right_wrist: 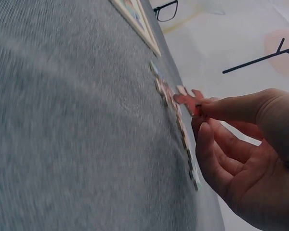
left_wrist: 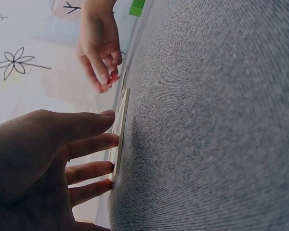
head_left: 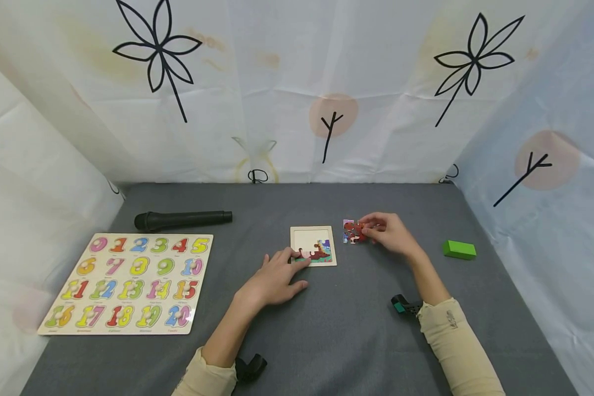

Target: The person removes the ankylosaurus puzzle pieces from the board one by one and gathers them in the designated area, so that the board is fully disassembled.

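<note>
Between thumb and fingers, my right hand [head_left: 387, 233] pinches a red puzzle piece [right_wrist: 189, 100], raised just above the loose puzzle pieces [head_left: 348, 232] on the grey cloth. Left of those lies a small wooden puzzle frame [head_left: 334, 246], with several joined pieces filling its lower right part and bare board above them. My left hand [head_left: 276, 279] rests its spread fingertips on the near left edge of this frame. In the left wrist view those fingers [left_wrist: 91, 144] reach straight to the frame's rim, holding nothing.
A number puzzle board [head_left: 124, 283] covers the left side of the table, and a black microphone [head_left: 183, 220] lies behind it. On the right sits a green block [head_left: 459, 249]. White patterned curtains [head_left: 287, 71] enclose the table's back and sides.
</note>
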Tool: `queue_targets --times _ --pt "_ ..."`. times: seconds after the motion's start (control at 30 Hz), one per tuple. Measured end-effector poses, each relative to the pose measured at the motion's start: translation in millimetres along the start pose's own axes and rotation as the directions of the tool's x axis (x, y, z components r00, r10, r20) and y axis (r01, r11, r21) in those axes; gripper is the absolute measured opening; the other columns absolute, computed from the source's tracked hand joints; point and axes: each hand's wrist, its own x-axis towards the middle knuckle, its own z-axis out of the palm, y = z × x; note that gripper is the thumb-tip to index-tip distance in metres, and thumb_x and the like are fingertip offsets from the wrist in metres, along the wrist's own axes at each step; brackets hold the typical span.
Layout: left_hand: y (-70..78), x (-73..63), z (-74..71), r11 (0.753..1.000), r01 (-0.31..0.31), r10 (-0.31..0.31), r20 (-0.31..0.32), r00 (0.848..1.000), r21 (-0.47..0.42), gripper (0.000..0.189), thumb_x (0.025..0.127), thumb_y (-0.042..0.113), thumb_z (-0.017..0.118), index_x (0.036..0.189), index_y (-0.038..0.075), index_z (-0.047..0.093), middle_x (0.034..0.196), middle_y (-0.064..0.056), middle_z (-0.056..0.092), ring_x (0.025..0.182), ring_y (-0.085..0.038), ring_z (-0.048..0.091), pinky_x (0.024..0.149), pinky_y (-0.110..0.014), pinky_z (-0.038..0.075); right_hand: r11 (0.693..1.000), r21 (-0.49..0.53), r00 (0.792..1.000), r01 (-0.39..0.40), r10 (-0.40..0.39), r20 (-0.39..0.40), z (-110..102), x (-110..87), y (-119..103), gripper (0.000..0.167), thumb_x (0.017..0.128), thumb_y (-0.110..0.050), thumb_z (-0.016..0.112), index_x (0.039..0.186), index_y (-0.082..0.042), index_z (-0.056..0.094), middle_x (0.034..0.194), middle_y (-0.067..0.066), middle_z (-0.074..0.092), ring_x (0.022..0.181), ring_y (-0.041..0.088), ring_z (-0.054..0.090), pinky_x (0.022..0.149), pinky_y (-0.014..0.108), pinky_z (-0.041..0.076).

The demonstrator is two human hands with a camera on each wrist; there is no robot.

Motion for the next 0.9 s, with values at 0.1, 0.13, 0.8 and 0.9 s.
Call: queue_targets --times 0.1,0.13,0.8,0.9 --pt "-0.2 0.3 0.4 1.0 0.001 -0.001 -0.001 1.0 0.004 0.053 0.106 0.034 0.071 0.156 0.019 0.061 0.153 -0.013 0.054 0.148 -0.038 0.05 0.125 -0.082 0.025 0.999 -0.046 1.0 -0.006 0.006 0.005 -2 -1.5 3 0.027 0.104 0.0 0.069 0.128 0.01 0.072 0.108 0.029 0.075 0.073 0.016 0.069 0.062 0.026 0.057" --pt "-0.2 0.2 0.4 1.0 0.001 -0.001 -0.001 1.0 0.005 0.053 0.106 0.034 0.071 0.156 0.019 0.061 0.153 -0.013 0.054 0.148 -0.038 0.05 0.125 -0.082 0.025 0.998 -0.057 1.0 -0.007 0.007 0.006 -3 -1.8 4 0.026 0.103 0.0 0.069 0.128 0.009 0.073 0.106 0.029 0.075 0.073 0.016 0.068 0.061 0.025 0.056" --pt "1.0 -0.4 0.2 1.0 -0.002 0.002 0.003 1.0 0.001 0.053 0.107 0.033 0.071 0.157 0.019 0.061 0.153 -0.014 0.054 0.147 -0.039 0.05 0.125 -0.082 0.025 0.956 -0.291 0.992 -0.038 0.001 -0.127 12 -7.4 6 0.02 0.1 -0.005 0.075 0.117 0.004 0.079 0.102 0.021 0.081 0.082 0.025 0.078 0.063 0.023 0.052" --pt "1.1 -0.5 -0.2 1.0 0.001 -0.001 0.007 1.0 0.003 0.053 0.107 0.033 0.071 0.157 0.019 0.061 0.154 -0.014 0.053 0.147 -0.039 0.05 0.125 -0.082 0.025 0.962 -0.27 0.991 -0.034 -0.003 -0.136 14 -7.7 6 0.019 0.099 -0.005 0.077 0.116 0.003 0.08 0.102 0.021 0.081 0.081 0.024 0.078 0.062 0.022 0.052"
